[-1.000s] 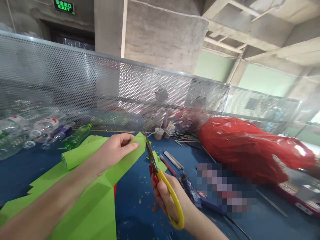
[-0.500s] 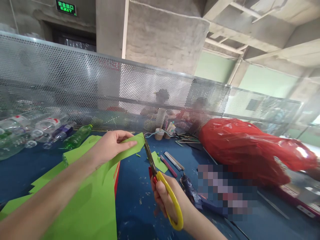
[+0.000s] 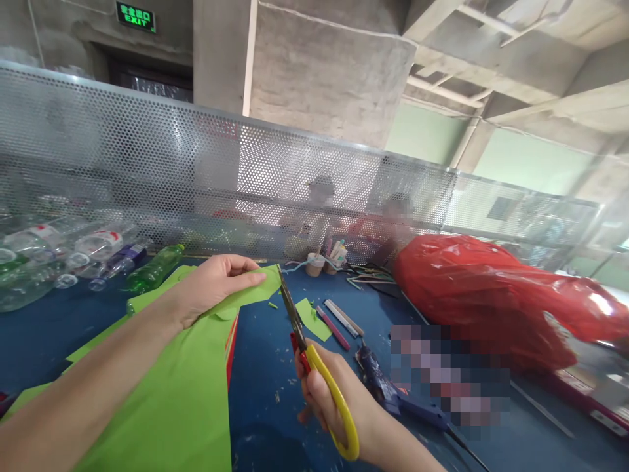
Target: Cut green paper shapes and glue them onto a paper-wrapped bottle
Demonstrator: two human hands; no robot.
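Between the thumb and fingers of my left hand (image 3: 223, 282) is a piece of green paper (image 3: 260, 292), held up over the table. My right hand (image 3: 327, 387) grips scissors (image 3: 339, 406) with a yellow handle and a red part by the pivot. Their dark blades point up and away, and the tips meet the right edge of the paper. Large green sheets (image 3: 181, 393) lie beneath my left forearm. A small green scrap (image 3: 313, 320) rests on the table beyond the scissors.
Clear bottles (image 3: 93, 246) and a green bottle (image 3: 156, 267) lie at the left. Markers (image 3: 339, 321) and a blue glue gun (image 3: 378, 377) are right of my hand. A red plastic bag (image 3: 481, 288) bulges at the right. Behind the blue table (image 3: 265, 406) stands a perforated metal screen (image 3: 206, 170).
The held paper has tilted slightly and its right end now sits at the scissor tips. The scissors have shifted a little left. The view has moved slightly.
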